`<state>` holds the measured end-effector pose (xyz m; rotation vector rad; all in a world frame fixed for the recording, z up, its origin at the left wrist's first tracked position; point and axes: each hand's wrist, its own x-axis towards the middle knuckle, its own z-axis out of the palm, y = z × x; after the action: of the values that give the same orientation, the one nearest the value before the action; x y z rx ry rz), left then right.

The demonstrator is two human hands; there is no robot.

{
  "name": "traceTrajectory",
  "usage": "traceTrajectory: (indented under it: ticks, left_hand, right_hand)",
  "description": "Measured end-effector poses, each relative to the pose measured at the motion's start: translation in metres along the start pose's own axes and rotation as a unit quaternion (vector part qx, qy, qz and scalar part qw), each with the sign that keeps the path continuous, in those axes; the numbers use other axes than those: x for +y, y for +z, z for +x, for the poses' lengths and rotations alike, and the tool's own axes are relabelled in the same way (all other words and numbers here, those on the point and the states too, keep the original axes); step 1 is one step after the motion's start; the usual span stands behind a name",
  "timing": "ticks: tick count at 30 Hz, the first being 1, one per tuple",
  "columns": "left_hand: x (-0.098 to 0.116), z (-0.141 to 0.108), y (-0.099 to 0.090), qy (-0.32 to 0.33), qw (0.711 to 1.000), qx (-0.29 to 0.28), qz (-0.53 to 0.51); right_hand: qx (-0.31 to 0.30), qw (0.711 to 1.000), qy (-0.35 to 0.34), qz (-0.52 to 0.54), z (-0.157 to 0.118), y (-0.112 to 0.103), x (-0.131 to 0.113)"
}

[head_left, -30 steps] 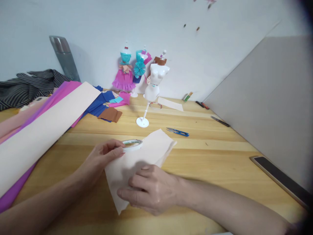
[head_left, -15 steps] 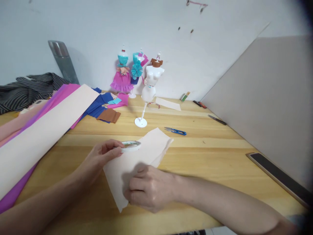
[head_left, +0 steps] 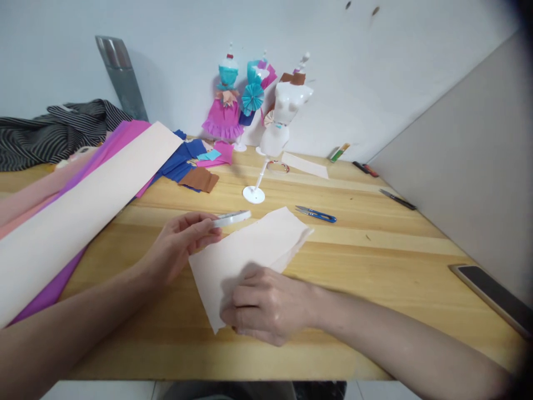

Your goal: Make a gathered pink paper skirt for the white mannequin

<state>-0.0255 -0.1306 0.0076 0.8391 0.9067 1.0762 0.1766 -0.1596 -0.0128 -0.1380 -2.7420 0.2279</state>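
My left hand [head_left: 189, 236] is closed on a thin roll of white tape [head_left: 232, 218], pinched between thumb and fingers above the far edge of a cream sheet of paper [head_left: 245, 247]. The sheet lies aslant on the wooden table, its right edge ragged and folded. Down on the sheet's near edge rests my right hand [head_left: 264, 305], fingers curled together; their tips are hidden, so I cannot make out what they grip. Blue-handled thread snips [head_left: 317, 214] lie beyond the sheet to the right.
Three small mannequins stand at the back, the nearest a white one [head_left: 287, 105]. Long crepe paper strips [head_left: 91, 194] and cut scraps [head_left: 200, 179] cover the left. A bottle [head_left: 122, 78] leans on the wall. At right lie a phone [head_left: 495, 297] and a dark slim tool [head_left: 397, 199].
My left hand has turned the tape roll from nearly flat to edge-on and raised it off the sheet. My right hand keeps its place on the sheet. The whole view has shifted.
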Motion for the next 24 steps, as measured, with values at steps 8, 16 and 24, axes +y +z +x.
traceTrajectory:
  ticks: [8, 16, 24]
  left_hand:
    - [0.014, 0.003, -0.003, 0.110, 0.993, 0.040, 0.000]
    - [0.016, 0.002, -0.004, 0.123, 0.992, 0.039, 0.000]
    - [0.016, 0.003, -0.004, 0.139, 0.987, 0.058, 0.054]
  right_hand:
    - [-0.014, 1.000, 0.012, 0.008, 0.001, -0.001, -0.001]
    - [0.147, 0.971, 0.104, 0.154, -0.002, -0.002, 0.002]
    - [0.126, 0.981, 0.111, 0.093, 0.001, 0.003, 0.006]
